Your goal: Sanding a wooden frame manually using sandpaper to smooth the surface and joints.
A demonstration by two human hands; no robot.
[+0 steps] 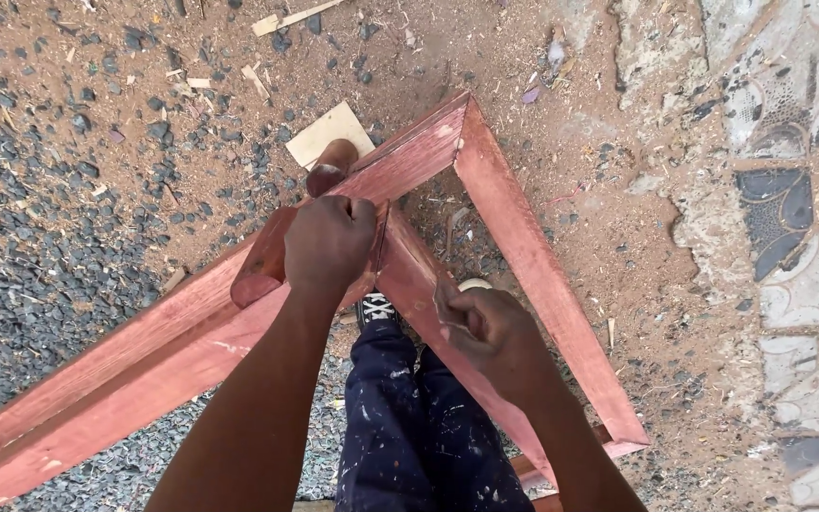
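A reddish wooden frame lies on the ground: a long beam (125,379) runs from the lower left up to a corner (457,118), and a second beam (542,284) runs down to the right. A diagonal brace (409,275) crosses between them. My left hand (329,242) is closed over a short red board (260,265) where the brace meets the long beam. A round-ended wooden handle (331,166) pokes out just beyond it. My right hand (485,327) is a loose fist resting on the brace; whether it pinches anything is hidden.
My legs in dark paint-speckled trousers (400,427) and a laced shoe (376,308) stand inside the frame. A pale square wood offcut (319,133) lies behind the handle. Grey gravel (40,246) covers the left, sandy soil with chips the middle, patterned paving (808,237) the right.
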